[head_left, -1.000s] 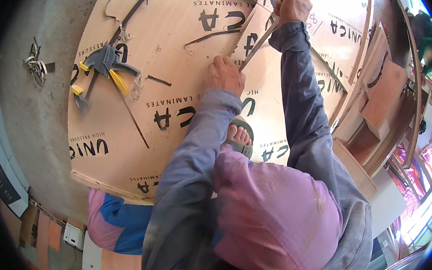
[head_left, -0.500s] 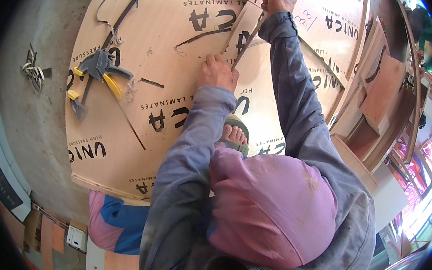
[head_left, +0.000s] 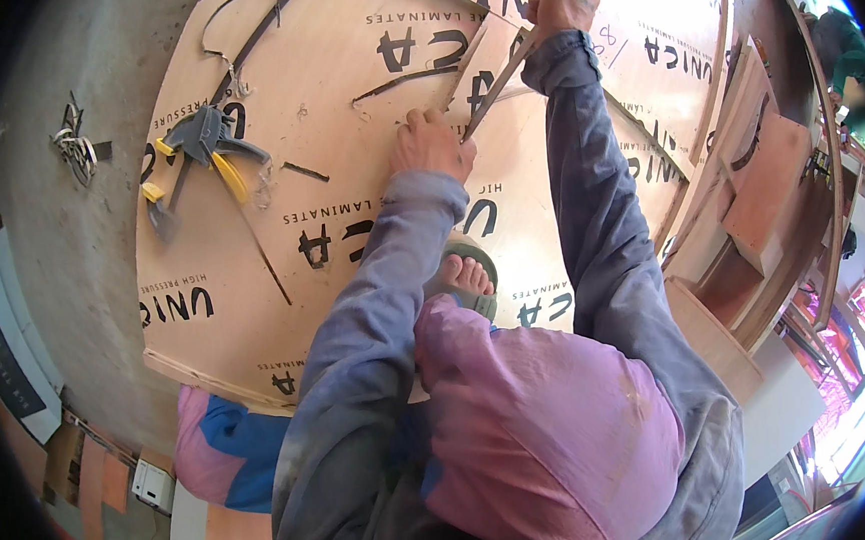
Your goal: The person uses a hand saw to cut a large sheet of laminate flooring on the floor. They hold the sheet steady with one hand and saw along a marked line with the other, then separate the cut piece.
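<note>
Right hand [head_left: 562,0] had shifted farther up the long thin wooden strip [head_left: 499,80], gripping it; left hand [head_left: 431,145] pinched its lower end on the tan printed laminate sheet [head_left: 346,176], near the sheet's cut edge.

Top edge of the frame cuts off the long strip [head_left: 499,80] above the right hand [head_left: 562,0]; the knee hides most of the sandalled foot [head_left: 468,273].

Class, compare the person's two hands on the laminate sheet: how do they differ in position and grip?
The left hand sits nearer the body, pressing down the low end of the thin strip; the right hand reaches farther out, fist closed around the strip's upper end. The left arm is bent, the right stretched. Both touch the same strip over the laminate sheet.
</note>
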Motion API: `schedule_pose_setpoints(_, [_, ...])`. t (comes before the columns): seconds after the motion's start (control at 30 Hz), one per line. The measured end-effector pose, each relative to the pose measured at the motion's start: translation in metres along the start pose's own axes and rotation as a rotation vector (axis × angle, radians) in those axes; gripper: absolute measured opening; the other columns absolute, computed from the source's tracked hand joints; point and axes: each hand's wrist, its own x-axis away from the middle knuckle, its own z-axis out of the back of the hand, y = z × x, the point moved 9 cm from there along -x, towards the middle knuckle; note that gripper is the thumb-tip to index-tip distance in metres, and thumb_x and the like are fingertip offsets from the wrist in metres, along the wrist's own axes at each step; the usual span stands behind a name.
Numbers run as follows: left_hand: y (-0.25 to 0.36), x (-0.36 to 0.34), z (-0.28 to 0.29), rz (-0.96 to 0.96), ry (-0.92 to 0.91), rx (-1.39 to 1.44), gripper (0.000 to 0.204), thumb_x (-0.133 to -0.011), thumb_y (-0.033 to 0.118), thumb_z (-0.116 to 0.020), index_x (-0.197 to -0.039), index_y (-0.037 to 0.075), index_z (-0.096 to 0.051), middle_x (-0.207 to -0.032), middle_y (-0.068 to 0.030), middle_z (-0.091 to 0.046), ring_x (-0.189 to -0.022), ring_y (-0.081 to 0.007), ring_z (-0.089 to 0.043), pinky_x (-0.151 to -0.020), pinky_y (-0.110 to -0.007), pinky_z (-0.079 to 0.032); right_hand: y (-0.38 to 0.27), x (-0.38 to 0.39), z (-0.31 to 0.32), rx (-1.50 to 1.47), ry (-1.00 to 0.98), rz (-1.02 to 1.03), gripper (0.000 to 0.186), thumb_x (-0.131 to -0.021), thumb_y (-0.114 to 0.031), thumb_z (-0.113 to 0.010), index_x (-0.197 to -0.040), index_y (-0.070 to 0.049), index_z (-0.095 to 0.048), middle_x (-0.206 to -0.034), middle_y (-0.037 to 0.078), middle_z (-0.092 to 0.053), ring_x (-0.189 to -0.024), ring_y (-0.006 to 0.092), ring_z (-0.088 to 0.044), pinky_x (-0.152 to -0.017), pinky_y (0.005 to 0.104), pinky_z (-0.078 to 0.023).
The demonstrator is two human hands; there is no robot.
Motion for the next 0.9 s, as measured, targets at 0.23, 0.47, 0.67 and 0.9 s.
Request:
schedule_pose_setpoints(0.23, [0.005,-0.01,-0.011,-0.002,0.018,-0.047,0.05,-0.08,0.035,-0.071,-0.107,-0.004,-0.057,-0.109,-0.0176,-0.058,-0.102,-0.0304,-0.061,-0.085,-0.036,-0.053,0.025,-0.011,-0.004,-0.155,-0.049,-0.114,0.025,-0.094,-0.014,-0.051,-0.096,0.007,-0.064,-0.053,0.008,-0.051,-0.039,0.0156,-0.049,-0.034,0.0301,-0.035])
schedule_pose_setpoints(0.47, [0.007,-0.01,-0.014,-0.04,0.041,0.012,0.049,-0.076,0.035,-0.075,-0.105,-0.001,-0.058,-0.106,-0.0157,-0.06,-0.099,-0.0304,-0.063,-0.085,-0.035,-0.054,0.067,-0.026,-0.003,-0.188,-0.029,-0.283,0.018,-0.091,-0.011,-0.053,-0.09,0.005,-0.062,-0.052,0.009,-0.047,-0.039,0.0178,-0.047,-0.035,0.0314,-0.035])
schedule_pose_setpoints(0.67, [0.006,-0.013,-0.009,-0.006,0.053,0.035,0.05,-0.074,0.034,-0.074,-0.106,-0.001,-0.059,-0.108,-0.0168,-0.06,-0.102,-0.0326,-0.062,-0.087,-0.038,-0.053,0.085,-0.045,0.0,0.007,-0.01,-0.264,0.024,-0.089,-0.017,-0.056,-0.091,0.006,-0.063,-0.055,0.012,-0.055,-0.041,0.022,-0.054,-0.038,0.0364,-0.042])
schedule_pose_setpoints(0.9, [0.003,-0.013,0.005,-0.006,0.028,0.096,0.057,-0.075,0.038,-0.072,-0.114,-0.001,-0.058,-0.117,-0.0194,-0.057,-0.109,-0.0364,-0.059,-0.092,-0.046,-0.05,0.011,-0.018,0.006,-0.134,0.025,-0.075,0.024,-0.094,-0.017,-0.052,-0.098,0.003,-0.064,-0.053,0.006,-0.049,-0.039,0.0163,-0.049,-0.036,0.0321,-0.038])
